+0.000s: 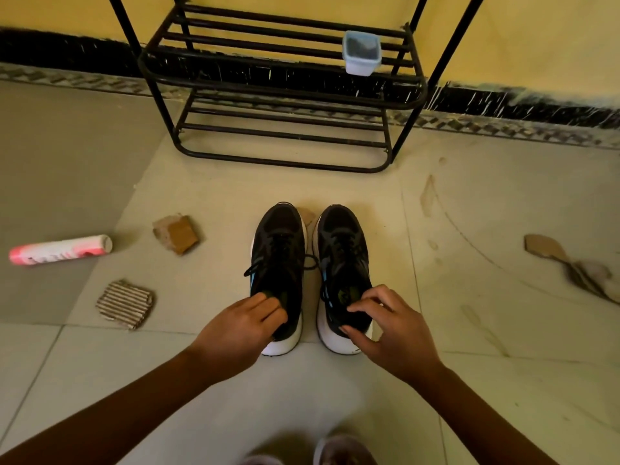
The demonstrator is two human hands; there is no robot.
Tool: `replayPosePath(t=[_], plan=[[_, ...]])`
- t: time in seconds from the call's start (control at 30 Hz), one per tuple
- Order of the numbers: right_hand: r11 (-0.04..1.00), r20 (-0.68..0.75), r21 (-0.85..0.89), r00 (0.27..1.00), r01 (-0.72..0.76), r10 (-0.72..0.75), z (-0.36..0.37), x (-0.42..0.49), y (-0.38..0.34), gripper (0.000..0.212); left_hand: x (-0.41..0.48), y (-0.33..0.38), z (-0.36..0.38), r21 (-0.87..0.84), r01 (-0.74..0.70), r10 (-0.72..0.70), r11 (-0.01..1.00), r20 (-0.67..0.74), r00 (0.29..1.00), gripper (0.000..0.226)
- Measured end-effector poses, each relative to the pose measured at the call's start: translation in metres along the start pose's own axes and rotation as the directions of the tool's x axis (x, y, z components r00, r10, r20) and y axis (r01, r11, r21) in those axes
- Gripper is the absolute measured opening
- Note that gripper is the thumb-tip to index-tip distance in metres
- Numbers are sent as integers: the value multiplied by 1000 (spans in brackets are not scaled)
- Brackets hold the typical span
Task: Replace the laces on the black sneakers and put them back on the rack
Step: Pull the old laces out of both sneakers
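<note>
Cut-off edges, hidden fingertips
The rack point(285, 162) runs off the top edge; the left grip point(235, 333) hides its fingertips inside the left sneaker point(276, 256); the label on the can point(60, 250) is blurred; tub point(361, 53) contents unclear.

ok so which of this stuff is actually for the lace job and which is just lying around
For the job: left sneaker, right sneaker, black laces, shoe rack, left hand, right hand.

Just lying about: pink spray can, corrugated cardboard scrap, brown chunk, torn cardboard, small tub on the rack.
</note>
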State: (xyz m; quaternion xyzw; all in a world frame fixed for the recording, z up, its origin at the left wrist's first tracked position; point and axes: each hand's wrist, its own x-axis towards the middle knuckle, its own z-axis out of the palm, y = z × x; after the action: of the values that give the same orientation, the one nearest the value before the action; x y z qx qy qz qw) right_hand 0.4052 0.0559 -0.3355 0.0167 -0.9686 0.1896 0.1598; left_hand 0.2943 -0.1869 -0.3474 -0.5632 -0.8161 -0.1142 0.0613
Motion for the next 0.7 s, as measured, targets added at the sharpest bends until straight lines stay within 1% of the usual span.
replayPosePath(t=[0.13,0.23,0.3,0.37,0.47,0.5,0.6,0.67,0.7], plan=[[999,-48,19,998,-39,40,-7,6,2,31,0,-3,-1,1,32,-32,999,-3,999,63],[998,-96,40,994,-53,56,-11,13,7,30,0,-8,-3,7,18,-18,1000,0,1000,61],[996,-128,62,989,-71,78,-14,18,9,30,0,-12,-7,5,8,-8,1000,28,1000,59],[990,-160,108,981,-93,110,-17,23,12,29,2,-16,-16,10,-1,0,1000,79,997,48],[967,-191,213,965,-139,181,-18,30,16,23,16,-21,-39,32,-50,45,998,133,990,25],[953,-187,251,957,-170,220,-18,32,16,19,25,-23,-49,27,-72,67,997,153,986,22],[905,-104,303,933,-299,343,-13,39,21,18,60,-32,-81,80,-198,178,977,203,963,31],[868,10,299,911,-396,412,-6,44,27,23,89,-33,-104,94,-275,233,957,320,919,30],[848,75,293,895,-442,441,-1,46,29,28,104,-33,-111,101,-297,236,950,390,890,29]])
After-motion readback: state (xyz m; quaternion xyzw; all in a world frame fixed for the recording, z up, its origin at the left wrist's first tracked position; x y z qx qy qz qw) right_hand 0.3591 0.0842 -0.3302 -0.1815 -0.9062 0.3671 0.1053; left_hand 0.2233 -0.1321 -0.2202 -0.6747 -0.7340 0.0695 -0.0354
